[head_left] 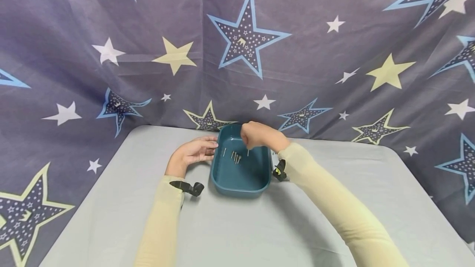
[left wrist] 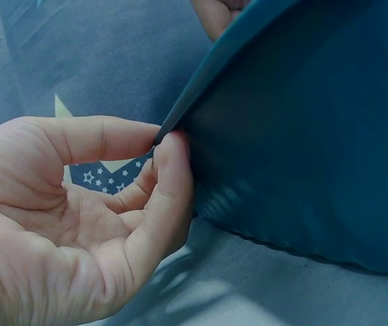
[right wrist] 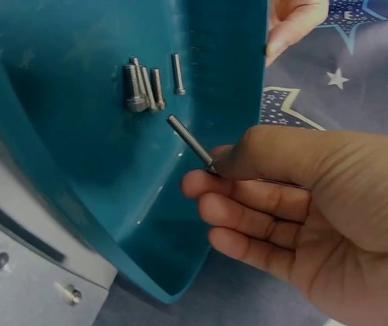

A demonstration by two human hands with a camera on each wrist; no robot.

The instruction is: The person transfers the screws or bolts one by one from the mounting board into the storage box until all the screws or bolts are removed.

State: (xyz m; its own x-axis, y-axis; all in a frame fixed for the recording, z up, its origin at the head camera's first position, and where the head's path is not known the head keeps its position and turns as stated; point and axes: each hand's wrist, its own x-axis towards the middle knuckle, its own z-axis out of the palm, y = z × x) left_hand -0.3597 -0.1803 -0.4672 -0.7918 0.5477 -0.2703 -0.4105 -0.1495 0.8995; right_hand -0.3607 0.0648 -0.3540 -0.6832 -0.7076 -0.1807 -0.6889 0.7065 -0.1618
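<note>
A deep teal plastic bin stands on the table, several metal screws lying loose on its floor. At its left side, my left hand pinches the rim; in the left wrist view, thumb and index finger meet at that edge. Over the bin's far right part, my right hand holds one socket-head-like screw between thumb and index finger. The held screw's threaded shank sticks out from the fingertips and its head end is mostly covered. In the right wrist view, the other screws lie beyond it.
Right of the bin, partly hidden by the right forearm, lies a metal plate with holes. A pale cloth covers the table. A dark star-patterned curtain hangs directly behind the bin.
</note>
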